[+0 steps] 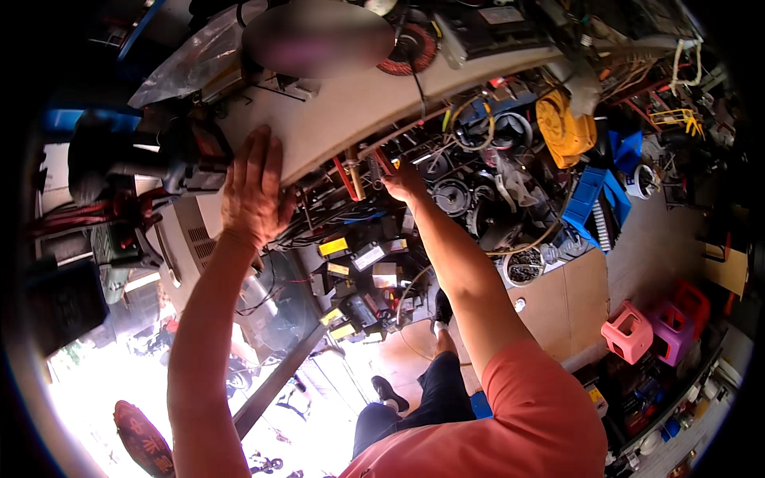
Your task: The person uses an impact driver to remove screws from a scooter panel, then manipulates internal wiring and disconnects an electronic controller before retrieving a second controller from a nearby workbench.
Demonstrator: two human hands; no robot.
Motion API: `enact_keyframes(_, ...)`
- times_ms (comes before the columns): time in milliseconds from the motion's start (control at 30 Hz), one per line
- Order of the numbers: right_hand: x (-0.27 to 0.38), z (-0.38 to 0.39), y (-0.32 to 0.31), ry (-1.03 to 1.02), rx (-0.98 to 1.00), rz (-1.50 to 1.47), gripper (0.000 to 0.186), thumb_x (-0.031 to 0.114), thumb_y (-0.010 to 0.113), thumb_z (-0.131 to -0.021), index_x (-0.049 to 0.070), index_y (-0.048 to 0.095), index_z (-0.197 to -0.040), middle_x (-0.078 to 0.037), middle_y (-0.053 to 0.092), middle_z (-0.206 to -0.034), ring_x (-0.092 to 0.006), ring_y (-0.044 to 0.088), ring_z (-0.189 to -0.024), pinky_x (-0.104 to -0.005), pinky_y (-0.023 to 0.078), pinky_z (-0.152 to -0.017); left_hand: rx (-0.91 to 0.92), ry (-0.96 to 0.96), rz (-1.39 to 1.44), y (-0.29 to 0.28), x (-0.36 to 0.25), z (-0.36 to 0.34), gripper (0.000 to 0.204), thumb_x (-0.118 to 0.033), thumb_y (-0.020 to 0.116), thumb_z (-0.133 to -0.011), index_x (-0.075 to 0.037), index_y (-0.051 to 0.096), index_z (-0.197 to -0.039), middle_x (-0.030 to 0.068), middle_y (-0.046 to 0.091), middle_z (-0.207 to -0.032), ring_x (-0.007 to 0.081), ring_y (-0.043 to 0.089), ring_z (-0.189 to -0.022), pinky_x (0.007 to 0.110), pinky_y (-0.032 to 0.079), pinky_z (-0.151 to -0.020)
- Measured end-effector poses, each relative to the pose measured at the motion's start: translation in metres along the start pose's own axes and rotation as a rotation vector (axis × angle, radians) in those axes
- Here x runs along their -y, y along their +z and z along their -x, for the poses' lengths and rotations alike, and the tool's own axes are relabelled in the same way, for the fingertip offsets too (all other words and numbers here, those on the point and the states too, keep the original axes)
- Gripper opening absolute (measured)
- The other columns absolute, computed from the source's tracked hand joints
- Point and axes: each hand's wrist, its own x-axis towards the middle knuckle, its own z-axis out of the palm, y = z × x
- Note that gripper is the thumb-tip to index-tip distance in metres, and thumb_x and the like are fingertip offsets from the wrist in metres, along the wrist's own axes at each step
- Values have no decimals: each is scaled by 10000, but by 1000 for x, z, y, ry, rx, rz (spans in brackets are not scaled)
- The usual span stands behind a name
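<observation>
My left hand [253,187] lies with outstretched fingers on the pale worktop [319,111], palm down at its front edge. My right hand [405,182] reaches into the crowded storage below that edge, fingers curled by a red-handled tool [382,159] and some metal tools; what exactly they hold is too small to make out. Just left of it stand a red bar [344,178] and a wooden handle [353,175]. Wheel-like parts [451,197] lie to its right, and several batteries with yellow labels [335,246] sit lower down.
A yellow bag [566,127], blue trays [590,203] and a bucket of small parts [524,264] crowd the right. Plastic stools [625,331] stand on the floor near cardboard sheets [566,307]. Dark machinery [103,163] fills the left, above a brightly lit opening.
</observation>
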Motion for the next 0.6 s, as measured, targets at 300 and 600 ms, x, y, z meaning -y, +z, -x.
enact_keyframes(300, 58, -15, 6, 216, -126, -53, 661, 563, 542, -990, 28, 468, -1372, -209, 761, -972, -403, 754, -900, -533, 599, -772, 13, -67, 35, -3, 11, 14, 910, -213, 747, -737, -60, 365, -1548, 228, 403, -1587, 449, 471, -1393, 535, 450, -1118)
enact_keyframes(600, 11, 11, 6, -117, -254, -67, 391, 359, 767, -879, 90, 627, -1126, -207, 733, -876, -429, 721, -822, -519, 584, -709, 16, -61, 19, 2, 11, 8, 873, -247, 742, -775, -75, 384, -1552, 209, 410, -1599, 435, 486, -1390, 521, 467, -1091)
